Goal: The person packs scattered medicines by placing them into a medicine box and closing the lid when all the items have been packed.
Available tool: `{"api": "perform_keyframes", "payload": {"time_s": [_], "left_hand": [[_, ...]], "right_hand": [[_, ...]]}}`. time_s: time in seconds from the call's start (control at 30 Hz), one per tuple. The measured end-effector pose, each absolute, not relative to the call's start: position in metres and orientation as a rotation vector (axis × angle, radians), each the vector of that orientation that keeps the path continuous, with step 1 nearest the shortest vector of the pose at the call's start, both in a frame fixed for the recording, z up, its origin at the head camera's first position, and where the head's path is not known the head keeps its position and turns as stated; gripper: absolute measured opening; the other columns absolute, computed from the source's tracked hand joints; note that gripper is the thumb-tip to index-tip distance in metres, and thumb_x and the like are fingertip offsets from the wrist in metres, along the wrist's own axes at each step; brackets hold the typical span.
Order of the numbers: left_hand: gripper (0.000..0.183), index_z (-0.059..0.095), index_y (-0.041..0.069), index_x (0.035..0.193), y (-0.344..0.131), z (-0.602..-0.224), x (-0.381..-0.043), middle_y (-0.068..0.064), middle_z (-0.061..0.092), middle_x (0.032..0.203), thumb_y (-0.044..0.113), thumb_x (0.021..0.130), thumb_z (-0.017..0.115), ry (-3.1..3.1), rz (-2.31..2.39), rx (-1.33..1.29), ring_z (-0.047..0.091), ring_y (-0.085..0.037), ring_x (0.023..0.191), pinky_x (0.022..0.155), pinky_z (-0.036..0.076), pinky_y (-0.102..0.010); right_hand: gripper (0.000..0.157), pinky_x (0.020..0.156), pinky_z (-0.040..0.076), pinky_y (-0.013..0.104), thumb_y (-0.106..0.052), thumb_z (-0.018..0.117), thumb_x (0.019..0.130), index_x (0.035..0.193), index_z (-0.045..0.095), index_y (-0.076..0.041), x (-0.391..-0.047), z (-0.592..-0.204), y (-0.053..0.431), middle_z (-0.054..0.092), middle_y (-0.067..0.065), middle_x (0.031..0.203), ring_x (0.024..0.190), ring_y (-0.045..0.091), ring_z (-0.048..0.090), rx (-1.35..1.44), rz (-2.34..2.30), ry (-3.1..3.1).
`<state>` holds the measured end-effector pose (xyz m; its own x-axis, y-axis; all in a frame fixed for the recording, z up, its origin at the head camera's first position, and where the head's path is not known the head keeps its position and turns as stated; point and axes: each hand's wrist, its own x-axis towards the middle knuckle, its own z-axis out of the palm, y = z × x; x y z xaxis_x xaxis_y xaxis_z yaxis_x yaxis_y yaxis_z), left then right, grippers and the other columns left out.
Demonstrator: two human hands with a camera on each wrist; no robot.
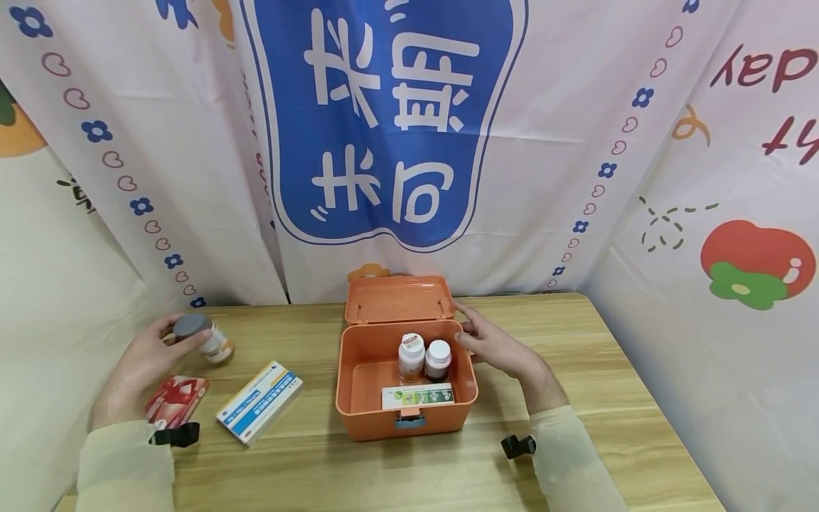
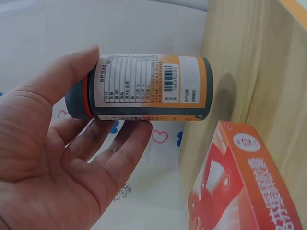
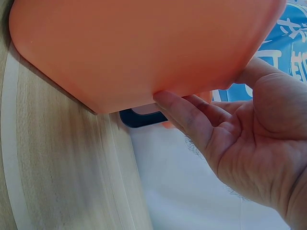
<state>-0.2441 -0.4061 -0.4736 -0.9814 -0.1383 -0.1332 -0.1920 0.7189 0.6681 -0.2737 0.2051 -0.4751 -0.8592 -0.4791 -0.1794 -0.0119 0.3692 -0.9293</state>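
Note:
My left hand [image 1: 143,355] holds a pill bottle [image 2: 148,88] with a dark grey cap and a white-and-orange label, thumb on one side and fingers on the other. The bottle's base is close over the table, with a shadow beside it. An orange medicine box [image 1: 361,423] stands with its lid [image 1: 399,299] tipped back. At its right rear corner my right hand [image 1: 495,345] grips the wall, thumb at the rim and fingertips against the outside. Inside the box are a white bottle [image 1: 411,366], a white-capped bottle [image 1: 438,363] and a green-and-white carton [image 1: 418,396].
A red carton [image 1: 175,400] lies by my left wrist. Between it and the orange box is a blue-and-white carton [image 1: 259,402]. Printed cloth [image 1: 537,142] hangs behind and at both sides of the wooden table [image 1: 595,398].

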Motion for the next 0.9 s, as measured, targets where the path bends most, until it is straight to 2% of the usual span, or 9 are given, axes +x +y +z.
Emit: {"api": "perform_keyframes", "payload": {"time_s": [0.33, 0.63, 0.9], "left_hand": [[0.107, 0.015, 0.000, 0.167, -0.387, -0.466, -0.246, -0.040, 0.024, 0.166, 0.070, 0.098, 0.057, 2.861, 1.142, -0.274, 0.033, -0.066, 0.144, 0.106, 0.037, -0.082], [0.103, 0.018, 0.003, 0.167, -0.371, -0.464, -0.251, -0.038, 0.029, 0.166, 0.065, 0.098, 0.063, 2.889, 1.215, -0.209, 0.037, -0.064, 0.145, 0.110, 0.038, -0.078], [0.098, 0.030, 0.006, 0.165, -0.354, -0.457, -0.254, -0.034, 0.036, 0.164, 0.067, 0.096, 0.064, 2.915, 1.196, -0.148, 0.040, -0.060, 0.145, 0.108, 0.040, -0.076]], "right_hand": [[0.072, 0.099, 0.062, 0.051, -0.025, 0.049, 0.111, 0.171, 0.010, -0.029, -0.275, -0.477, 0.206, 0.053, 0.023, 0.155, 0.131, 0.034, 0.066, -0.434, -1.495, 2.213], [0.072, 0.098, 0.063, 0.051, -0.026, 0.049, 0.111, 0.171, 0.010, -0.030, -0.274, -0.476, 0.206, 0.053, 0.023, 0.155, 0.130, 0.034, 0.066, -0.441, -1.490, 2.216], [0.072, 0.097, 0.063, 0.050, -0.025, 0.049, 0.112, 0.171, 0.009, -0.029, -0.274, -0.475, 0.205, 0.054, 0.022, 0.155, 0.131, 0.034, 0.066, -0.437, -1.495, 2.211]]}}
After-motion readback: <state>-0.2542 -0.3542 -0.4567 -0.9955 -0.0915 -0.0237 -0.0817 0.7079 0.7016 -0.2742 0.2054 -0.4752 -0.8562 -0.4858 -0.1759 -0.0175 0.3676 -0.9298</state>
